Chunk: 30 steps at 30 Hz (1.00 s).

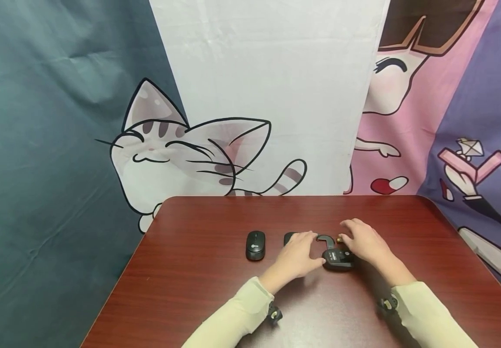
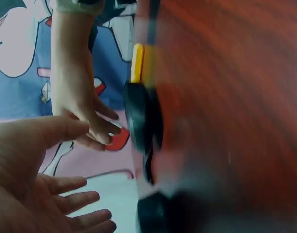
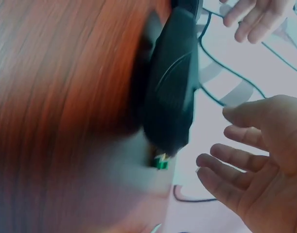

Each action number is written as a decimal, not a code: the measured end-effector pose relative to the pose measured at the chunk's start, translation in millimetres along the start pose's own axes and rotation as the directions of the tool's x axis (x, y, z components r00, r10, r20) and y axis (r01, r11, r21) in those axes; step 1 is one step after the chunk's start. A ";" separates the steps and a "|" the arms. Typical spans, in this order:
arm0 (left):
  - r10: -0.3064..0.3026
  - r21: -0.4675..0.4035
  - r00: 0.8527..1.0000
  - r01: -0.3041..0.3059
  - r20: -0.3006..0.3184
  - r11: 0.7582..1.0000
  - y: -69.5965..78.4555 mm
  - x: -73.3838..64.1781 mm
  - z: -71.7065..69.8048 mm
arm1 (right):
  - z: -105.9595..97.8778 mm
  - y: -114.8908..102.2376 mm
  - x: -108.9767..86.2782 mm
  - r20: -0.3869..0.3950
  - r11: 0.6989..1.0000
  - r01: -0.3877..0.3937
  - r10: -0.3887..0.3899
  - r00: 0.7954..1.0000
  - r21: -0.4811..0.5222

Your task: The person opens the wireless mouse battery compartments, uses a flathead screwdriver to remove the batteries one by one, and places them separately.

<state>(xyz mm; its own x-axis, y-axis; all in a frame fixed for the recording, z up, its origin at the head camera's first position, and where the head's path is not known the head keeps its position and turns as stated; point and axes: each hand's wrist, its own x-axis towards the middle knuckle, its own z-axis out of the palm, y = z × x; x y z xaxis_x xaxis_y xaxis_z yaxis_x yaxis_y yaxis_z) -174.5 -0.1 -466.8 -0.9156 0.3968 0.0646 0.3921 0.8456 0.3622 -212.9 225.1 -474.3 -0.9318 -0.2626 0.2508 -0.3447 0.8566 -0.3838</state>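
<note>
A black mouse-like device with a printed label on its upper face lies between the hands, and a curved dark piece lies against its far side. My left hand hovers at the device's left with fingers spread, the thumb tip close to its edge; whether they touch, I cannot tell. My right hand is at the device's right, fingers loosely bent and holding nothing. Near the right fingertips shows a small gold-coloured item; the right wrist view shows a small green-and-gold end beyond the device.
To the left stands a black computer mouse. Another dark object is partly hidden behind the left hand. A yellow bar-shaped thing shows in the left wrist view. The reddish-brown table meets a cartoon-printed curtain at the back.
</note>
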 end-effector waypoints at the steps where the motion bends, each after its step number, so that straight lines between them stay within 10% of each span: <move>1: 0.019 0.007 1.000 -0.019 -0.003 1.000 -4.3 -0.5 -2.9 | 0.5 -3.0 0.2 0.002 1.000 0.017 -0.017 1.000 -0.004; 14: 0.105 0.053 0.993 -0.108 0.051 0.993 -56.1 -11.3 -24.5 | 19.1 -36.7 -2.8 0.121 0.991 0.134 -0.134 0.984 0.001; 30: 0.111 0.147 0.990 -0.123 0.088 0.981 -80.6 -13.4 -8.7 | 49.2 -64.8 0.3 0.191 0.977 0.211 -0.210 0.959 0.015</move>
<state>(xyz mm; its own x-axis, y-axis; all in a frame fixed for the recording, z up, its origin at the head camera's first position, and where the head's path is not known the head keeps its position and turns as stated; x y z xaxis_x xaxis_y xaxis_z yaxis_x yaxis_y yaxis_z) -194.6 -76.7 -488.7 -0.8550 0.5182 0.0226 0.5107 0.8335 0.2110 -196.5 147.6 -493.0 -0.8430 -0.5161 0.1513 -0.5349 0.7752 -0.3360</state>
